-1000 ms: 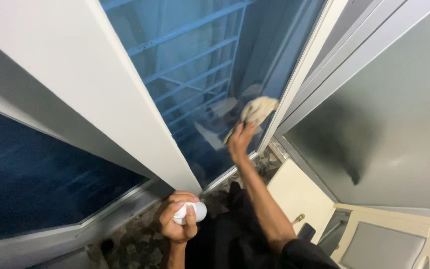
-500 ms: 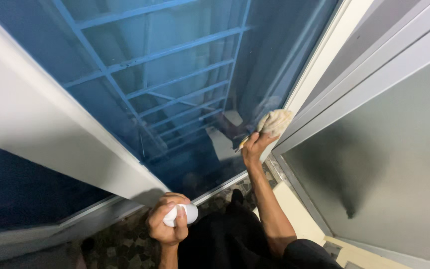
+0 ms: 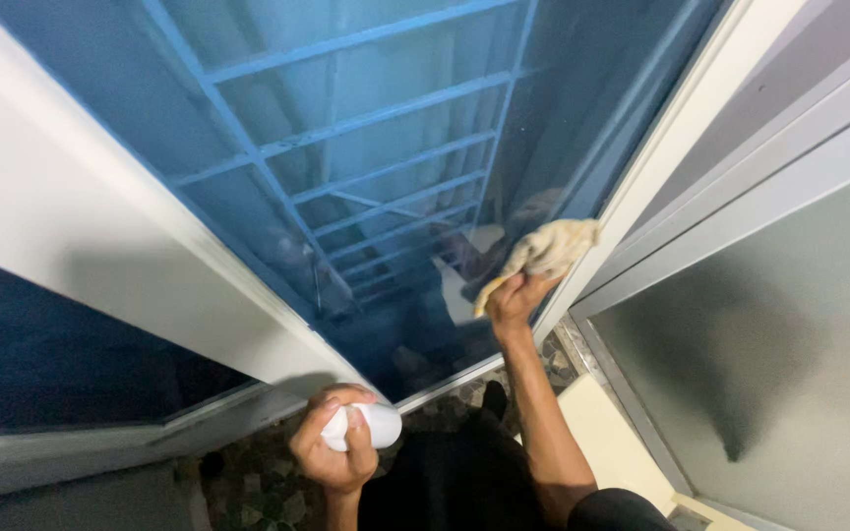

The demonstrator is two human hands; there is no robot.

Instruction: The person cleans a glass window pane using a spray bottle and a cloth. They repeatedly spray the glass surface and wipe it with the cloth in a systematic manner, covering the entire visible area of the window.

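Left hand (image 3: 334, 454): fingers wrapped tight round small white plastic bottle (image 3: 366, 426), held low. Right hand (image 3: 514, 298): fingers pinch crumpled beige cloth (image 3: 543, 252), bunched above fingertips against blue-tinted glass pane (image 3: 386, 177). Advise flatter cloth, even pressure near white frame (image 3: 641, 187).

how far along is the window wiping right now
Done: hard to judge; the blue glass pane shows no clear wiped patch.
In hand: the right hand presses a beige cloth against the pane's lower right corner beside the white frame; the left hand holds a white bottle low, away from the glass.
Left: likely the rest of the pane.
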